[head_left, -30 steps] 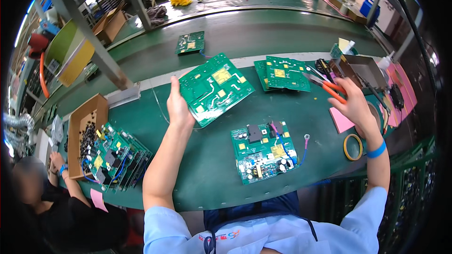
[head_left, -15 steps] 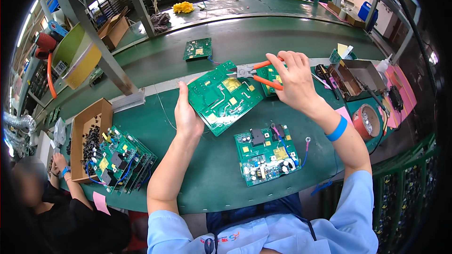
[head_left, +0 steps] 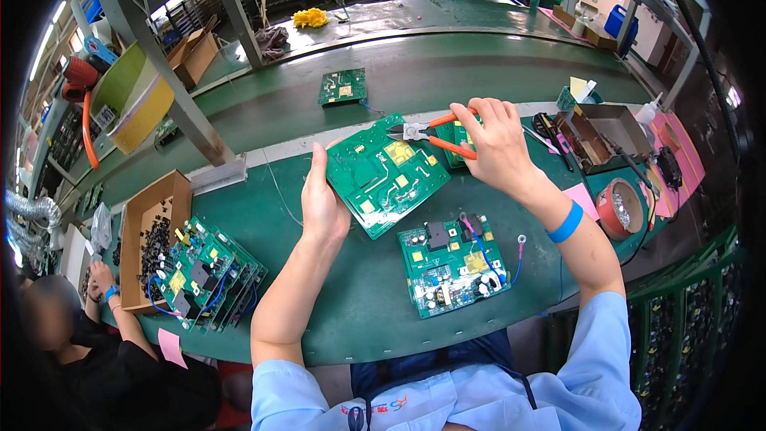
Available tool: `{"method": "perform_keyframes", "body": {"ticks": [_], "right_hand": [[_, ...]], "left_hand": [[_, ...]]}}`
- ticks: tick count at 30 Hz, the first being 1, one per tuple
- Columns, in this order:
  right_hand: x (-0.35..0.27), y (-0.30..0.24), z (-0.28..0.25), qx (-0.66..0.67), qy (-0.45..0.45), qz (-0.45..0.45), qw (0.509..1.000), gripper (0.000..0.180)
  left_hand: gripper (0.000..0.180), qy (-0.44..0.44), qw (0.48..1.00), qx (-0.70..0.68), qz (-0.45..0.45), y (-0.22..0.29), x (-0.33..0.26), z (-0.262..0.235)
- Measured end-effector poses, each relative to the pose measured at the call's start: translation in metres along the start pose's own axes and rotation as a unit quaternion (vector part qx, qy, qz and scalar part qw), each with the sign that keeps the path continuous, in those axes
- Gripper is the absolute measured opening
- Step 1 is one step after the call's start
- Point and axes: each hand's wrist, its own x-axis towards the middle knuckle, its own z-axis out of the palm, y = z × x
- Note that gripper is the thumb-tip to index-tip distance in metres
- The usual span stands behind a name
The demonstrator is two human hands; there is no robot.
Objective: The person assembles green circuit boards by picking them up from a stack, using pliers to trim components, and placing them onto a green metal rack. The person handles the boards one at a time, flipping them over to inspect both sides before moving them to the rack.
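Note:
My left hand [head_left: 323, 195] grips a green circuit board [head_left: 375, 185] by its left edge, thumb up along the side and the other fingers hidden beneath. The board is tilted, its solder side with yellow patches facing me. In my right hand [head_left: 496, 140] is a pair of cutting pliers [head_left: 416, 132] with orange handles. Their jaws reach over the board's upper part; whether they touch it I cannot tell. Partly behind the pliers lies another green board [head_left: 453, 158]. Below, a populated circuit board [head_left: 455, 259] with a blue lead lies on the green bench.
Stacked circuit boards [head_left: 209, 275] stand at the left beside a cardboard box [head_left: 152, 247] of small black parts. One board [head_left: 342, 86] rests on the belt beyond. A metal tray [head_left: 610, 134] and a red tub [head_left: 619, 207] sit at right. A co-worker's hand [head_left: 101, 275] is far left.
The held board and pliers have shifted slightly down and right. On the belt, the far board has moved a little to the right and away.

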Motion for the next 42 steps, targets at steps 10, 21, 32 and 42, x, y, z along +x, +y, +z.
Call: {"method": "perform_keyframes", "body": {"ticks": [10, 21, 32, 42], "right_hand": [[-0.008, 0.007, 0.002, 0.465, -0.234, 0.303, 0.798, 0.037], [-0.017, 0.000, 0.018, 0.814, -0.223, 0.457, 0.280, 0.047], [-0.033, -0.002, 0.022, 0.846, -0.002, 0.425, 0.323, 0.026], [-0.042, -0.006, 0.014, 0.776, 0.122, 0.409, 0.464, 0.036]], "left_hand": [[0.034, -0.014, 1.000, 0.012, 0.001, 0.000, 0.005, -0.004], [0.030, -0.184, 0.786, 0.481, 0.343, -0.001, -0.010, 0.009], [0.029, -0.280, 0.459, 0.710, 0.454, -0.010, -0.023, 0.020], [0.039, -0.110, 0.969, 0.203, -0.082, -0.020, -0.008, 0.007]]}}
